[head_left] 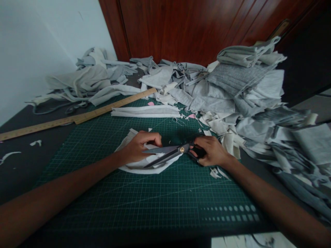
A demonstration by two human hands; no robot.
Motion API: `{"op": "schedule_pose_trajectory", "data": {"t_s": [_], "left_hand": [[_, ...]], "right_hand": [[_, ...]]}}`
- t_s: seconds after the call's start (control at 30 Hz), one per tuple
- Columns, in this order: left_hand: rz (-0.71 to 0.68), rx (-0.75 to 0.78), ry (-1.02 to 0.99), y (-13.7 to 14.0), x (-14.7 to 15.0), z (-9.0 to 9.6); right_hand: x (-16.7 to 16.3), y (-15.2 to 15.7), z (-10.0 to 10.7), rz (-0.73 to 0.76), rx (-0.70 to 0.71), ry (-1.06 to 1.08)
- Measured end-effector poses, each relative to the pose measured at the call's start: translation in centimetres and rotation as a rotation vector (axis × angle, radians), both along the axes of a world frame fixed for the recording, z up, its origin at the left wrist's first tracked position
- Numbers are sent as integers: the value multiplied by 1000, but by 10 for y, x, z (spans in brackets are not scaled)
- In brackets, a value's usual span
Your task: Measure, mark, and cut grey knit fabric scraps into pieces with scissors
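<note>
My right hand (210, 150) is wrapped round the handles of a pair of scissors (182, 150), whose blades are parted and point left. Under the blades lies a white piece of fabric (157, 169) with a curved lower edge, on the green cutting mat (129, 203). My left hand (141, 146) rests on this fabric with curled fingers, holding it near the scissor tips. Part of the fabric is hidden beneath that hand and the blades.
A folded white strip (146, 111) lies beyond my hands. A wooden ruler (113, 106) crosses the mat's far left. Heaps of grey and white fabric (222, 98) fill the back and right. Small scraps (217, 173) lie by my right wrist. Behind stands a wooden door (176, 31).
</note>
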State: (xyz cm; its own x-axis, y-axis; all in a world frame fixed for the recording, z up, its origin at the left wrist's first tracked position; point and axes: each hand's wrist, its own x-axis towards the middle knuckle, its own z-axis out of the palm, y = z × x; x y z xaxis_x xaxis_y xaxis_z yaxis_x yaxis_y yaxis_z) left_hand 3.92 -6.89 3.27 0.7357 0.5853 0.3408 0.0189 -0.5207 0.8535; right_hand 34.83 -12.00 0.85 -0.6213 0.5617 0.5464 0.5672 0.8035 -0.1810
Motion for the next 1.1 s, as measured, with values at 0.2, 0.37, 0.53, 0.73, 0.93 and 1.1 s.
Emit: {"op": "schedule_pose_trajectory", "data": {"t_s": [0.2, 0.37, 0.53, 0.73, 0.93, 1.1], "left_hand": [[1, 22, 31, 0, -1, 1], [-11, 15, -11, 0, 0, 0], [-15, 46, -78, 2, 0, -5], [-20, 28, -55, 2, -1, -5], [-25, -6, -11, 2, -1, -4], [-55, 19, -62, 2, -1, -8]], "right_hand": [[1, 0, -1, 7, -36, 6], [2, 0, -2, 0, -63, 3], [2, 0, 0, -10, -73, -3], [2, 0, -1, -16, -100, -7], [4, 0, -2, -2, -105, -7], [3, 0, -1, 9, -93, -14]]}}
